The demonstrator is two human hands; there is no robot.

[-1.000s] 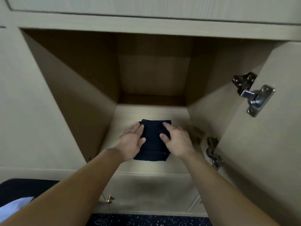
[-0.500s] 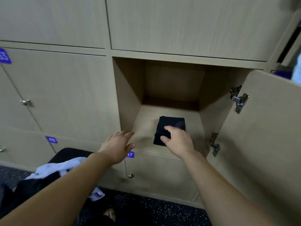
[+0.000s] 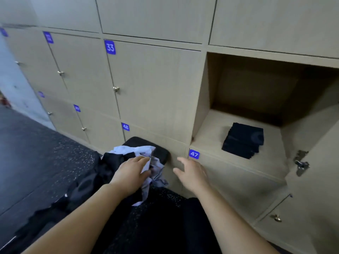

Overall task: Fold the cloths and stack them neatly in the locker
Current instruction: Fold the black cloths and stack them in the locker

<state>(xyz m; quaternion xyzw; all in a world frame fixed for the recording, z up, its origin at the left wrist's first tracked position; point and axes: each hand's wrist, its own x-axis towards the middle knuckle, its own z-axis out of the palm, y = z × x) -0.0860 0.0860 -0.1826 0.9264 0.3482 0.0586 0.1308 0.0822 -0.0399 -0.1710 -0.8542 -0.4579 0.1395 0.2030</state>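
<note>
Right now, the folded black cloth (image 3: 243, 141) is lying on the shelf of the open locker (image 3: 201, 107). It is sitting nearer the front lip than the back wall. Bare shelf is showing on both sides of it and there is free height above. The locker's door (image 3: 321, 189) is hanging open on the right, and its lower hinge (image 3: 300, 163) is jutting out just beside the shelf's right front corner. Left of the opening, the neighbouring doors are all sitting closed and flush.

The loose pile is lying low on your left, on a padded black seat (image 3: 162, 153) that is standing against the locker fronts, with dark speckled floor (image 3: 36, 153) stretching away beyond it.

Your left hand (image 3: 131, 173) is reaching down onto that pile, and its fingers and thumb are pinching the pale cloth (image 3: 128, 150), which is lying crumpled over a black cloth (image 3: 110, 162). Your right hand (image 3: 191, 173) is hovering beside it, just under the blue label 47 (image 3: 194, 154). Its fingers are spreading loosely and it is holding nothing.
</note>
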